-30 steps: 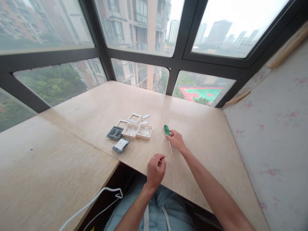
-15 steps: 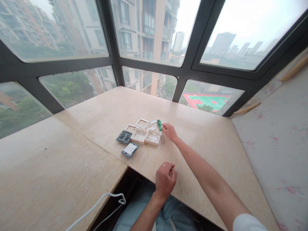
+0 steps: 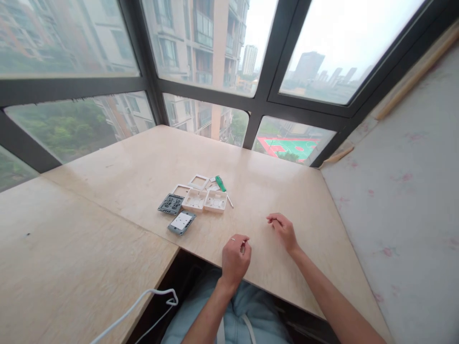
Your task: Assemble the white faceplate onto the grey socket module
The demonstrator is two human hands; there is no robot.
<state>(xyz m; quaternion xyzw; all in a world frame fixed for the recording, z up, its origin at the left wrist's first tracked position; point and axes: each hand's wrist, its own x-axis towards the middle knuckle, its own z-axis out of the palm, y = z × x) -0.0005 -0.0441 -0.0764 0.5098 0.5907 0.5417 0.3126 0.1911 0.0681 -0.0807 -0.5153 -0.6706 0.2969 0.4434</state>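
My left hand (image 3: 235, 258), with a ring on one finger, is curled closed at the table's front edge; whatever its fingers may hold is hidden. To its right my right hand (image 3: 284, 232) is just above or on the table, fingers loosely bent and nothing visible in them. A screwdriver (image 3: 220, 184) with a green handle lies beside two white open socket back boxes (image 3: 194, 200). White frames (image 3: 199, 181) and small white pieces lie behind the boxes. On the left are a dark grey socket module (image 3: 171, 204), back up, and a socket with a white face (image 3: 181, 220).
The pale table (image 3: 118, 200) runs up to dark window frames (image 3: 201, 91). A wallpapered wall (image 3: 401, 191) bounds the right side. A white cable (image 3: 143, 296) hangs over the front left edge, by the dark gap above my legs.
My right hand has let go of the screwdriver and drawn back toward me. The screwdriver now lies by the boxes. The view has turned slightly right; my left hand stays curled.
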